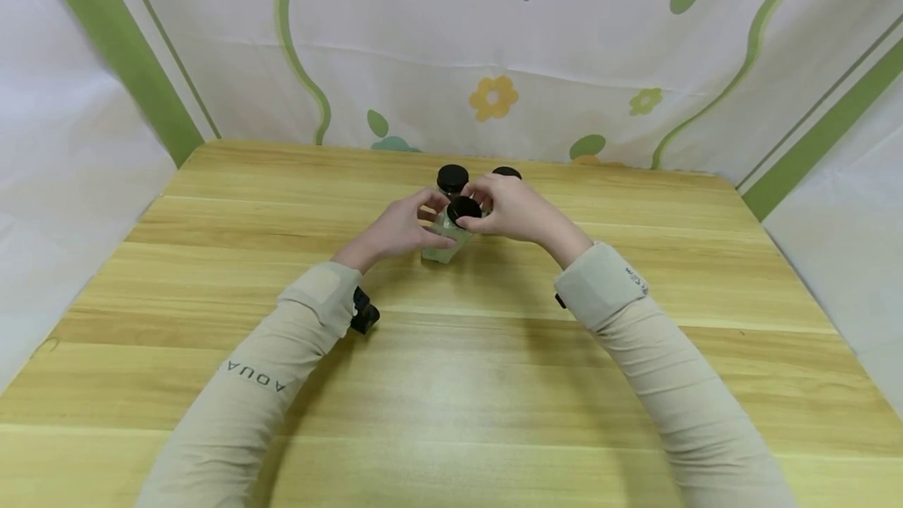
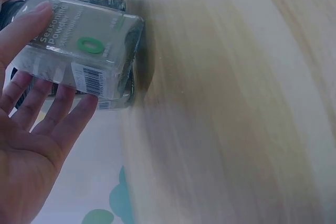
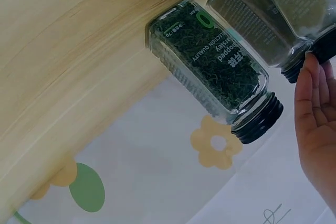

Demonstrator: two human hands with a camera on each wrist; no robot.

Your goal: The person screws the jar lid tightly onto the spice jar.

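Observation:
A clear square spice jar (image 1: 443, 252) of pale seasoning powder leans at a tilt between both hands, low over the table. My left hand (image 1: 404, 227) grips its body, thumb across the labelled face (image 2: 79, 35) and fingers along the opposite side. Thumb and fingers of my right hand (image 1: 520, 212) pinch its black lid (image 1: 464, 211). Just behind stands a second black-lidded jar (image 3: 252, 22), partly hidden by the held one. A jar of chopped parsley (image 3: 210, 59) stands at the right; in the head view my right hand covers most of it, leaving its lid (image 1: 506, 172) showing.
The jars are near the far side of a wooden table (image 1: 451, 390). A white curtain (image 1: 423, 45) with flowers and leaves hangs along the back edge. Below the left cuff shows a small black device (image 1: 364, 312).

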